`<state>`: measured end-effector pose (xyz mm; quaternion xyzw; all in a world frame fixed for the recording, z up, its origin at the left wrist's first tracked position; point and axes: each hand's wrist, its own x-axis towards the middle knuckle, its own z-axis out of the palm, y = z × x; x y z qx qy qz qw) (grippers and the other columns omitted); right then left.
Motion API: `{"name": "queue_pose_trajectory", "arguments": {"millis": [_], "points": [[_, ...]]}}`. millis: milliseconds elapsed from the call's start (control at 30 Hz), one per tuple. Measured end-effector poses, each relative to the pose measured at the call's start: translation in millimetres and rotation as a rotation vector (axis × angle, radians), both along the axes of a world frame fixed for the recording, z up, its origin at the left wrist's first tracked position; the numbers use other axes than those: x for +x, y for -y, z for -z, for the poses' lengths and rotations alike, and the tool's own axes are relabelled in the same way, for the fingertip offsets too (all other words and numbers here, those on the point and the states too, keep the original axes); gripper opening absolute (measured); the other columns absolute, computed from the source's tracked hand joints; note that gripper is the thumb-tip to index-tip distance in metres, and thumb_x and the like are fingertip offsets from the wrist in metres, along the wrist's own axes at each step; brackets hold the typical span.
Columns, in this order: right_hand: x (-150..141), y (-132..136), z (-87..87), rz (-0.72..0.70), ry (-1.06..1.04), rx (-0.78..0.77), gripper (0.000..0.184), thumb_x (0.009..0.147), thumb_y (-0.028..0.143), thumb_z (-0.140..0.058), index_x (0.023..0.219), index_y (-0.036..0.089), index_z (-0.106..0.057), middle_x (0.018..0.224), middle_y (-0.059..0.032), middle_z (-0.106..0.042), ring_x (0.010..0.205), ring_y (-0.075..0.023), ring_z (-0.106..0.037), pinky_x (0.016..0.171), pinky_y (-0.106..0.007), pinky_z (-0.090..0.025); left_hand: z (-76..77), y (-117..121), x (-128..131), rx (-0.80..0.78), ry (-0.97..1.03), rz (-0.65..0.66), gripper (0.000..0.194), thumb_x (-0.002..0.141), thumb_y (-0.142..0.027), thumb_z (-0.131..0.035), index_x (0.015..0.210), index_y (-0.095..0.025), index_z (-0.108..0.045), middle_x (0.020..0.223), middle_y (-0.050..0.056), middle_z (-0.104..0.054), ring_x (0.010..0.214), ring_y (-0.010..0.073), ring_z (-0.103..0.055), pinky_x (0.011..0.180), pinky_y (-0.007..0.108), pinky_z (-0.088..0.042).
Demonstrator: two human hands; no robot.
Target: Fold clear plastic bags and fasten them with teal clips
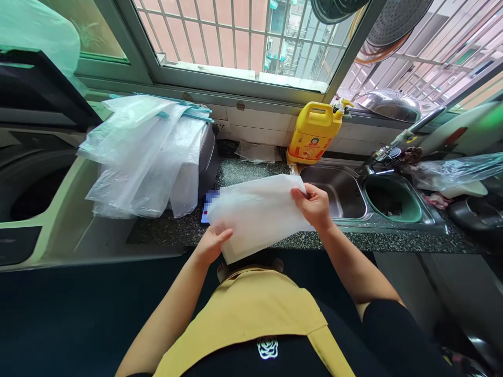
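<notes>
- Through the head camera I have both arms reaching forward from the lower corners, bare forearms angled inward, elbows bent and the dark right sleeve above its elbow.
- I see the left hand [214,243] low at the near left edge of the white plastic bag [259,212]; its thumb lies across the upper face and the other fingers go underneath, clamping that edge.
- My right hand [314,207] sits higher, at the bag's far right corner, the plastic pinched between thumb and curled fingers.
- The bag is stretched between the two hands in front of the body, over the front edge of the speckled desk [239,175]. I can read no print on it.
- Behind it, by the sink [338,191], stands a yellow jug [314,131] with a red-and-orange label bearing a small round figure; its lettering is too small for me to read.
- A blue item [205,214] shows beside the bag's left edge, partly pixelated, so I cannot make out its writing.
- On the black top [236,361] I see a white rose-like emblem [268,347], above the yellow apron cloth [259,303].
- To the left, more clear bags [145,157] hang in a bunch from a light-blue rack [198,112].
</notes>
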<state>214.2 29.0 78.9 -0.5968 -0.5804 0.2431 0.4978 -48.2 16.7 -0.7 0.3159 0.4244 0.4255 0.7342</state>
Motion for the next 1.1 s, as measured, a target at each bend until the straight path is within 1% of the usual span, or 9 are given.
{"name": "queue_pose_trajectory", "arguments": {"millis": [100,200,333,633,733,867,933,1033,1100], "points": [[5,0,0.2,-0.129,-0.141,-0.108,0.038,0.070,0.055,-0.064,0.067,0.018,-0.055,0.059,0.0017,-0.047,0.055,-0.0102,-0.041,0.049,-0.023,-0.034,-9.8,-4,8,-0.065,-0.085,-0.205,0.041,0.035,-0.039,-0.088,0.064,-0.015,-0.071,0.066,0.004,-0.070,0.065,0.0158,-0.061,0.067,0.027,-0.050],[11,4,4.8,-0.265,-0.236,-0.269,0.043,0.062,0.057,-0.069,0.074,0.016,-0.061,0.065,-0.0012,-0.057,0.060,-0.0128,-0.050,0.053,-0.025,-0.040,-13.9,-7,7,-0.068,-0.078,-0.290,0.043,0.032,-0.038,-0.088,0.065,-0.016,-0.072,0.066,0.003,-0.071,0.062,0.0146,-0.061,0.065,0.026,-0.051],[15,14,17.1,-0.220,-0.208,-0.344,0.037,0.066,0.051,-0.067,0.060,0.015,-0.059,0.056,0.0013,-0.053,0.053,-0.0100,-0.045,0.050,-0.024,-0.037,-8.4,-4,-2,-0.057,-0.177,-0.259,0.044,0.032,-0.040,-0.088,0.065,-0.015,-0.073,0.067,0.004,-0.072,0.062,0.0165,-0.062,0.065,0.027,-0.052],[8,26,26.5,-0.263,-0.156,-0.329,0.028,0.072,0.041,-0.059,0.061,0.015,-0.055,0.055,0.0039,-0.047,0.052,-0.0081,-0.041,0.049,-0.022,-0.034,8.0,0,-15,-0.023,-0.284,-0.167,0.052,0.035,-0.051,-0.085,0.066,-0.013,-0.069,0.065,0.006,-0.069,0.063,0.0192,-0.061,0.062,0.030,-0.051],[7,27,20.5,-0.285,0.004,-0.259,0.029,0.078,0.037,-0.054,0.058,0.016,-0.051,0.053,0.0041,-0.043,0.051,-0.0078,-0.038,0.048,-0.021,-0.030,8.4,-4,-27,0.167,-0.430,-0.245,0.058,0.047,-0.058,-0.079,0.083,-0.014,-0.067,0.080,0.008,-0.070,0.074,0.0214,-0.063,0.069,0.032,-0.051],[-3,26,1.7,-0.423,0.366,-0.073,0.024,0.082,0.024,-0.051,0.059,0.016,-0.055,0.054,0.0031,-0.047,0.052,-0.0077,-0.039,0.050,-0.020,-0.029,-28.4,-13,-27,0.728,-0.774,-0.387,0.063,0.061,-0.049,-0.076,0.115,-0.021,-0.058,0.123,0.010,-0.058,0.112,0.0251,-0.052,0.098,0.037,-0.041],[-13,23,-8.9,-0.516,0.486,-0.002,0.021,0.083,0.020,-0.051,0.064,0.016,-0.059,0.056,0.0019,-0.052,0.054,-0.0084,-0.042,0.052,-0.020,-0.031,-56.1,-18,-14,0.923,-0.765,-0.167,0.066,0.055,-0.048,-0.079,0.113,-0.022,-0.060,0.120,0.009,-0.060,0.116,0.0273,-0.050,0.102,0.039,-0.038],[-20,20,-21.3,-0.578,0.557,0.017,0.015,0.083,0.018,-0.053,0.072,0.017,-0.064,0.059,0.0010,-0.057,0.056,-0.0094,-0.048,0.055,-0.021,-0.035,-85.5,-22,10,0.905,-0.639,0.148,0.042,0.062,-0.047,-0.075,0.092,-0.018,-0.068,0.095,0.007,-0.067,0.093,0.0233,-0.060,0.086,0.032,-0.048],[-16,21,-23.7,-0.536,0.495,-0.009,0.011,0.080,0.024,-0.061,0.087,0.017,-0.066,0.066,0.0002,-0.062,0.060,-0.0107,-0.053,0.058,-0.021,-0.039,-90.9,-24,18,0.764,-0.568,0.157,0.033,0.070,-0.048,-0.069,0.076,-0.016,-0.069,0.074,0.004,-0.065,0.068,0.0164,-0.059,0.063,0.025,-0.049]]}}
